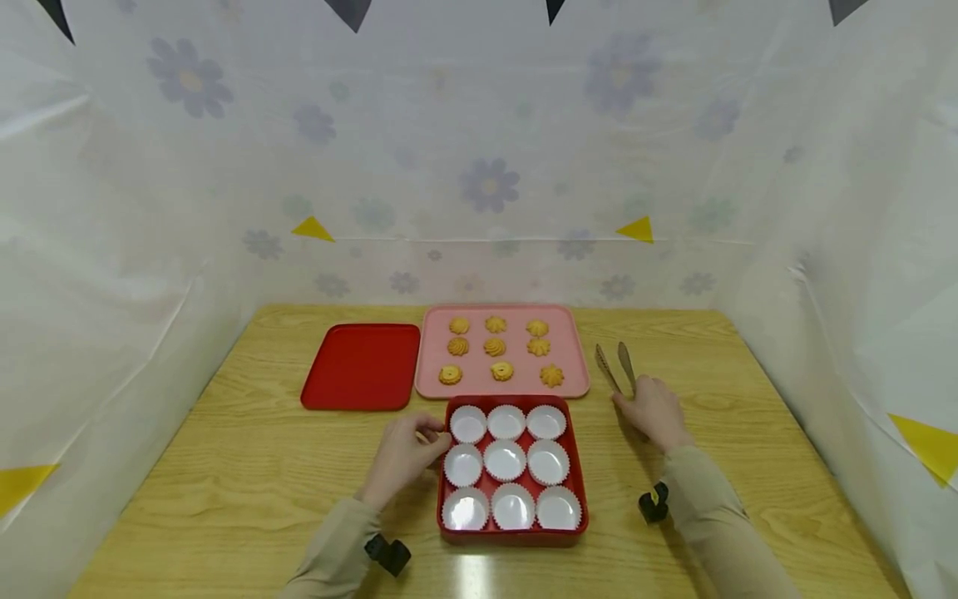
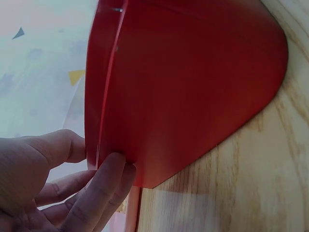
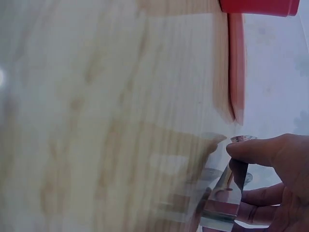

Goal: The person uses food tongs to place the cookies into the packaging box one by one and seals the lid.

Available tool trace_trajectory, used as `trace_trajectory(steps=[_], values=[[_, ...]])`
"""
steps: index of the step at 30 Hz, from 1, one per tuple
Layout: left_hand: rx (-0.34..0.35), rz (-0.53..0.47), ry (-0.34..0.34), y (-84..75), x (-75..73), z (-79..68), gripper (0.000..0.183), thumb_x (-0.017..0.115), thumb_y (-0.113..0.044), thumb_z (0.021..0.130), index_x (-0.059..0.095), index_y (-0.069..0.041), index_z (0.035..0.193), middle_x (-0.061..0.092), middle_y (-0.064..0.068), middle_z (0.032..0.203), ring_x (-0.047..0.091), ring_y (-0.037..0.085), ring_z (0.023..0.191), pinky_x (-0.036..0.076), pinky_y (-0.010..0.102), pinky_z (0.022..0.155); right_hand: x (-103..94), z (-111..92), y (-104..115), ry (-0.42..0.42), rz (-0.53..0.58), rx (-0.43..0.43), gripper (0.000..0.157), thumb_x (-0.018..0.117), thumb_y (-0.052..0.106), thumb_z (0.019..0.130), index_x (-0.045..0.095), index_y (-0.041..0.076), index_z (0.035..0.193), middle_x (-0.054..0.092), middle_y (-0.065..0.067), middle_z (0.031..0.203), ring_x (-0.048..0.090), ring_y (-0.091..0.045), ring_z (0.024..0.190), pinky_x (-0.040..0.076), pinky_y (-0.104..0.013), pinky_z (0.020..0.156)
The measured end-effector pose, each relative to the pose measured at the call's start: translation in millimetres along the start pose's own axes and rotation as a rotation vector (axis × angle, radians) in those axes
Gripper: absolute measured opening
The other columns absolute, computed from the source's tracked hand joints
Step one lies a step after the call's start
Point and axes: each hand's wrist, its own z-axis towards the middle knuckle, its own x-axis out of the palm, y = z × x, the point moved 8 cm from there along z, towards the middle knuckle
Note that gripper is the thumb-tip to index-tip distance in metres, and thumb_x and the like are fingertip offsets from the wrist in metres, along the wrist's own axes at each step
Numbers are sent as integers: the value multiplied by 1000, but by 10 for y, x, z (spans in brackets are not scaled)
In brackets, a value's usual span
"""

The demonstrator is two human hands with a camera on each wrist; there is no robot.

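Note:
A red square box (image 1: 516, 545) stands at the near middle, holding white paper baking cups (image 1: 505, 460) in rows. My left hand (image 1: 407, 453) is at its left side, pinching the rim. In the left wrist view the fingers (image 2: 104, 188) lie against the outer wall of the box, with the thumb at its upper edge. Over on the right, my right hand (image 1: 653, 413) holds metal tongs (image 1: 627, 362) near their closed end, arms spread and tips pointing away. The right wrist view shows the thumb (image 3: 256, 151) pressed on the metal of the tongs.
Behind the box lies a pink tray (image 1: 516, 388) with several piped cookies (image 1: 494, 347) in rows. A flat red tray (image 1: 362, 366) is left of it. White floral sheeting (image 1: 486, 125) encloses the back and sides of the wooden table (image 1: 224, 491).

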Motion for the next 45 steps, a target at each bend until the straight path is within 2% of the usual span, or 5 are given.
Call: trace_trajectory(steps=[10, 18, 27, 38, 45], values=[[8, 24, -6, -20, -5, 2, 14, 75, -9, 83, 75, -3, 95, 71, 4, 78, 60, 9, 67, 49, 22, 60, -140, -50, -27, -78, 18, -15, 30, 56, 25, 95, 54, 0, 79, 54, -13, 71, 48, -24, 58, 37, -35, 49], [27, 34, -11, -26, 1, -3, 13, 74, -9, 83, 75, -3, 94, 73, 6, 80, 61, 12, 68, 47, 22, 59, -209, -121, -28, -64, 20, 20, 29, 58, 30, 99, 58, 5, 83, 57, -10, 69, 47, -20, 54, 35, -33, 46], [42, 46, -26, -34, -10, -8, 14, 74, -10, 83, 77, -4, 96, 75, 5, 83, 64, 14, 77, 48, 21, 65, -330, -169, 132, -83, 41, -127, 40, 65, 25, 96, 65, -5, 122, 71, -25, 107, 66, -35, 83, 48, -41, 59], [39, 55, -26, -37, -16, -7, 14, 75, -9, 83, 77, -4, 96, 74, 5, 81, 64, 13, 74, 48, 22, 64, -313, -166, 412, 78, 65, -251, 38, 69, 24, 94, 68, -3, 121, 75, -14, 100, 62, -22, 79, 45, -35, 63], [44, 62, -22, -36, -8, -8, 14, 75, -10, 83, 77, -5, 96, 75, 4, 81, 65, 15, 78, 48, 22, 67, -246, -133, 483, 132, 91, -267, 34, 69, 23, 94, 68, -4, 114, 72, -13, 94, 44, -15, 61, 35, -30, 53]])
